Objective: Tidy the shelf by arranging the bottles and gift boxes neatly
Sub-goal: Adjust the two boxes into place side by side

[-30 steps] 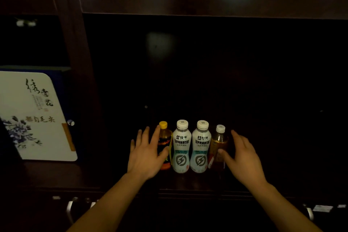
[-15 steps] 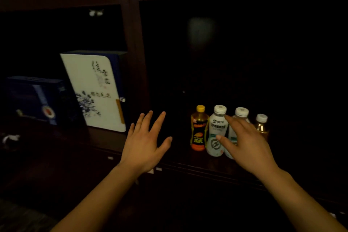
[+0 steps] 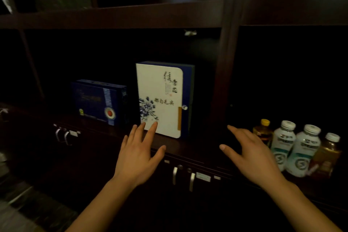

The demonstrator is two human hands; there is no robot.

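Both hands hover with fingers spread, holding nothing. Below and between the left hand [image 3: 137,156] and right hand [image 3: 250,158] are metal cabinet handles [image 3: 183,177]. Just right of the right hand, four bottles stand upright in a tight row: a yellow-capped bottle [image 3: 263,132], two white bottles [image 3: 283,141], and an amber bottle [image 3: 327,154]. The left fingertips [image 3: 153,125] overlap the lower corner of an upright white gift box [image 3: 160,100]; contact is unclear. Further left beyond that hand stands a dark blue gift box [image 3: 98,100].
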